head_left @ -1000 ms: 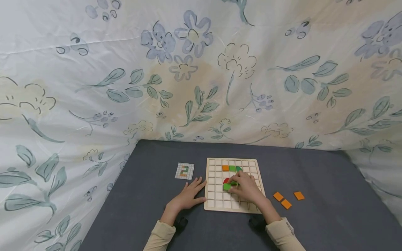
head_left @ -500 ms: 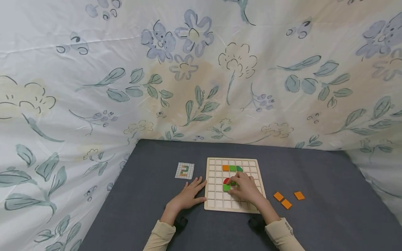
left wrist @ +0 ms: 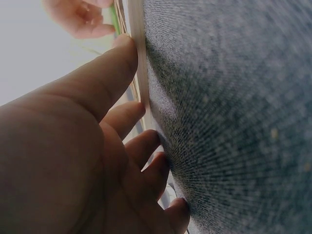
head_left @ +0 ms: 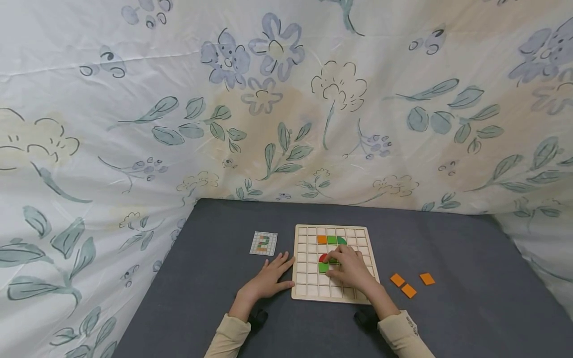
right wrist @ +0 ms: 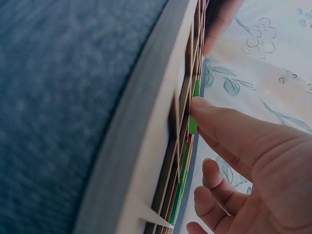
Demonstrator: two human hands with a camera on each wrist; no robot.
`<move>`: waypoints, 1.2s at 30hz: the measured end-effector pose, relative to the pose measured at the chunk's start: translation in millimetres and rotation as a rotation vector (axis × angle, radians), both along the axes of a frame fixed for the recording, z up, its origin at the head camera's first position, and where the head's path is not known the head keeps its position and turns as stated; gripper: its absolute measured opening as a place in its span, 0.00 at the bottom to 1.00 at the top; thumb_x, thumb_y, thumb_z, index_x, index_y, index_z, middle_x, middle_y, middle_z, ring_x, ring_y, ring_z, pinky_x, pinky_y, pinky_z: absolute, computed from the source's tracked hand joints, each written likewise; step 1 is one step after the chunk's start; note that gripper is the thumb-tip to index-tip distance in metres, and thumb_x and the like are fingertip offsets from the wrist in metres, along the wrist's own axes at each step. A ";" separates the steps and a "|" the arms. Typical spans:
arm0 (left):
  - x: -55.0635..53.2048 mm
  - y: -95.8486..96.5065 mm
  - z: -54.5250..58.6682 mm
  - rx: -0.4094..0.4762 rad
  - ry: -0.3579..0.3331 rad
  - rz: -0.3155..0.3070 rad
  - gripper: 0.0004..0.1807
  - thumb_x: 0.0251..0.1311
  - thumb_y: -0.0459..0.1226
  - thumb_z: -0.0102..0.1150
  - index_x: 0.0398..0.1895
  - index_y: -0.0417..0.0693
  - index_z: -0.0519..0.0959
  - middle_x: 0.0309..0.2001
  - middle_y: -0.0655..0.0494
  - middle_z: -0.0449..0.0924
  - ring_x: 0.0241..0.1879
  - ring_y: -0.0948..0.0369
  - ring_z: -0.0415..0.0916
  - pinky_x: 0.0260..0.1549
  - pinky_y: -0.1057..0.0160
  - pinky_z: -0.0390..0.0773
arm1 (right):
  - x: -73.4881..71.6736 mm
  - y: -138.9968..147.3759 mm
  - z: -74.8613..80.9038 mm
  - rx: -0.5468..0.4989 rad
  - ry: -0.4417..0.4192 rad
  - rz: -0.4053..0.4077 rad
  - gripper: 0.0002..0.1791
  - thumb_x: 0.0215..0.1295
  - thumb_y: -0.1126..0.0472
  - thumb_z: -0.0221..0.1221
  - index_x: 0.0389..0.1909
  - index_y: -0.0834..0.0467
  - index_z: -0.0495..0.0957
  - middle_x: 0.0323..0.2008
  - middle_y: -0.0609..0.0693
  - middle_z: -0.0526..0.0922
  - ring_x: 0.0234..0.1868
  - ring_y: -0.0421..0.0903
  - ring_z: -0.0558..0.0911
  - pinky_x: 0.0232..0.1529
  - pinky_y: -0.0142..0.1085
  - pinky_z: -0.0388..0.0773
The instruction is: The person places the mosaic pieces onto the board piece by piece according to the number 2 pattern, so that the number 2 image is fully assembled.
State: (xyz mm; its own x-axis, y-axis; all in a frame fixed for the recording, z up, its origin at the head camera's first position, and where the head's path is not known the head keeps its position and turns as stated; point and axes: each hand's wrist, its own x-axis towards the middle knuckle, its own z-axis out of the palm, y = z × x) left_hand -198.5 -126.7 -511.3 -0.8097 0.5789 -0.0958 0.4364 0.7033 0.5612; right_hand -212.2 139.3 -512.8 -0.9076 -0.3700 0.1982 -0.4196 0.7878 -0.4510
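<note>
My right hand (head_left: 351, 268) is over the middle of a wooden grid board (head_left: 309, 279). Its thumb and index finger pinch a small green tile (right wrist: 193, 125), mostly hidden by the fingers in the head view. Just left of those fingertips, a red rounded piece (head_left: 322, 258) sits above a green square tile (head_left: 323, 268) in the grid. Farther up the board, an orange tile (head_left: 322, 239), a green tile (head_left: 332, 239) and a darker green rounded piece (head_left: 341, 240) form a row. With fingers spread, my left hand (head_left: 265, 281) touches the board's left edge.
Left of the board lies a small pattern card (head_left: 263, 243) with a gridded picture. Three orange tiles (head_left: 409, 291) rest on the dark cloth to the right. A floral curtain (head_left: 286, 149) hangs behind the table.
The right fingertips shift very slightly around the green tile, and less green shows beneath them than a second ago. My left hand stays where it was.
</note>
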 end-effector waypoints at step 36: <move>2.4 -4.1 0.7 -0.001 -0.002 -0.012 0.37 0.63 0.48 0.53 0.71 0.43 0.54 0.72 0.40 0.46 0.71 0.43 0.41 0.64 0.34 0.42 | 6.4 50.2 20.7 -0.092 0.008 -0.103 0.14 0.52 0.57 0.68 0.41 0.51 0.83 0.37 0.53 0.74 0.39 0.52 0.72 0.40 0.49 0.59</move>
